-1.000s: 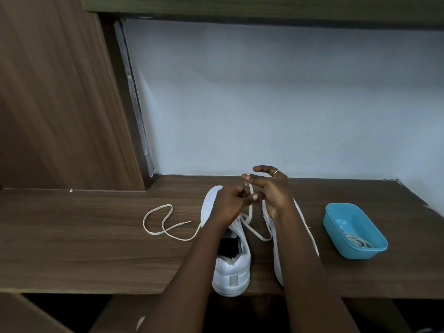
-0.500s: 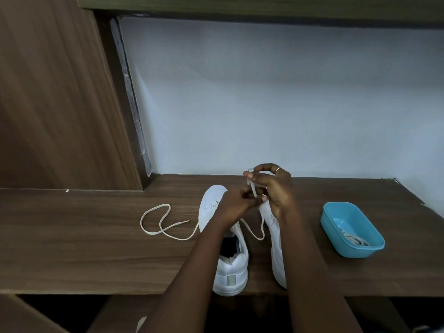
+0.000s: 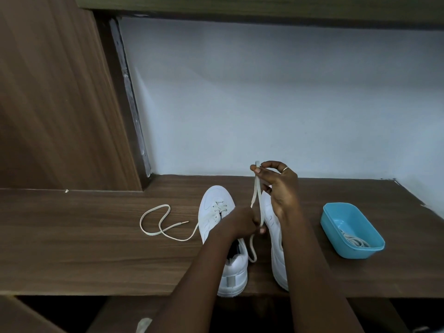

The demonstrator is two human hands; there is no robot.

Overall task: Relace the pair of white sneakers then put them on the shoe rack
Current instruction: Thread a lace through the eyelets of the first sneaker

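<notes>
left sneaker [image 3: 236, 267]: under left hand, partly laced near the toe.
left hand [image 3: 245, 222]: pinching lace [image 3: 256, 185] low.
right hand [image 3: 280, 191]: just beyond, pinching the lace tip, raised.
right sneaker [image 3: 276, 248]: below right hand.
advice: keep the lace flat and taut; even both ends before the next eyelet.
</notes>
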